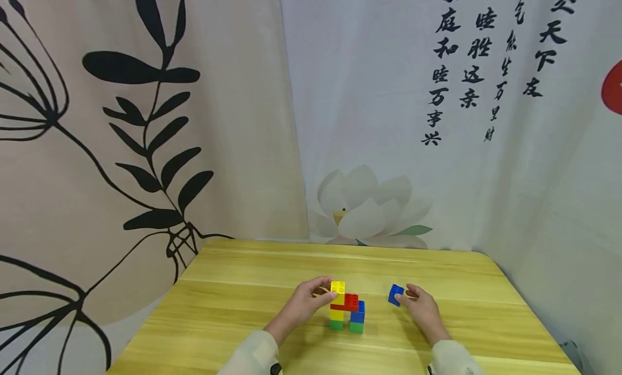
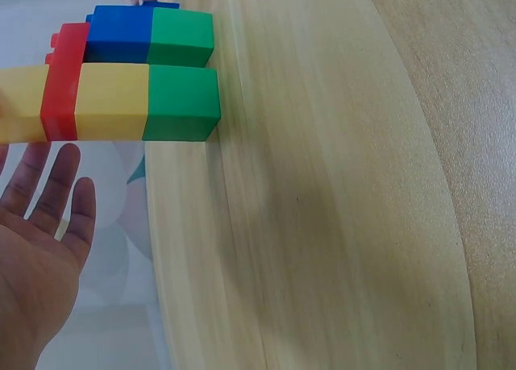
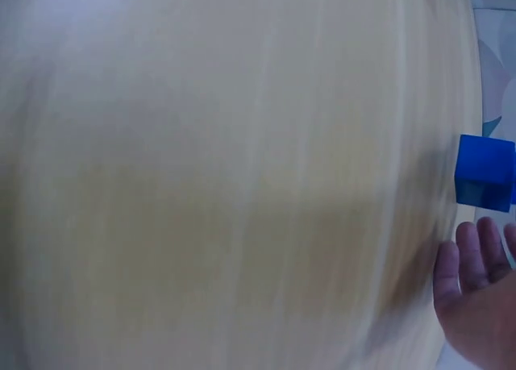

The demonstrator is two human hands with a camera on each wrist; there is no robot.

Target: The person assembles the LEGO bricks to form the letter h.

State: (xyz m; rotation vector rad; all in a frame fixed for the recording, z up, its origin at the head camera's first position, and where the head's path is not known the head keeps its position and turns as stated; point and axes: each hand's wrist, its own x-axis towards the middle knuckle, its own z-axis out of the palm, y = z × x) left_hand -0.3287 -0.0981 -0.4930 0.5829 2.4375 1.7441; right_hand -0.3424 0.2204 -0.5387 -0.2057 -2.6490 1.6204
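My left hand (image 1: 305, 304) pinches the yellow brick (image 1: 338, 287) at the top of a small block structure, its thumb on the near side. Beneath that brick a red brick (image 1: 347, 304) bridges two columns. The left column has a lower yellow brick (image 2: 113, 101) over a green brick (image 2: 184, 102); the right one has a blue brick (image 1: 358, 313) over another green brick (image 1: 356, 327). To the right of the structure, my right hand (image 1: 424, 311) holds a separate blue brick (image 3: 485, 170) between thumb and fingers, tilted above the table.
The wooden table (image 1: 218, 321) has a pale wood grain and rounded far corners. Behind it hangs a curtain (image 1: 248, 121) printed with dark leaves, a lotus and writing. Light sleeves (image 1: 255, 353) cover both forearms.
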